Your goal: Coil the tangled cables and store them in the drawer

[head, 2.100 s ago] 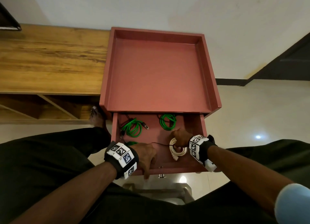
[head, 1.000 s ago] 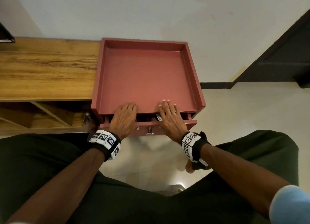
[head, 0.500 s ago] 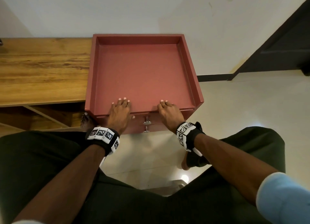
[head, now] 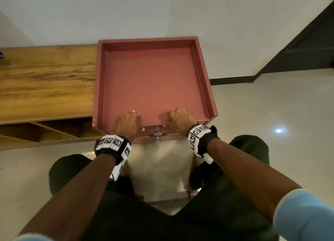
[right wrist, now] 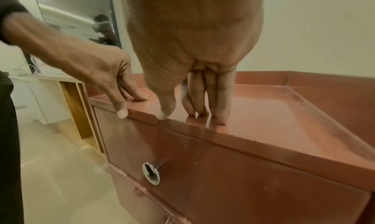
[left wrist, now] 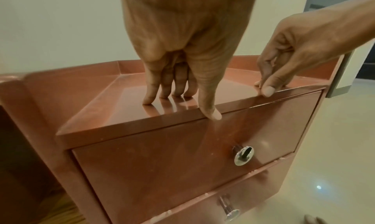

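The top drawer of the red cabinet is pushed in flush, its round metal knob free between my hands. No cables show in any view. My left hand stands on straight fingertips at the cabinet top's front edge, thumb over the lip. My right hand does the same further right, its fingertips on the glossy top and its thumb at the edge. Neither hand holds anything.
A wooden bench with open shelves adjoins the cabinet's left side. Under the top drawer is a second drawer with its own knob. A dark doorway lies at the right, pale floor tiles around, and my knees are just in front.
The drawer, open earlier with coiled green and white cables inside, has been pushed shut by both hands. The hands then rose from lying flat to standing on fingertips at the top's front edge.
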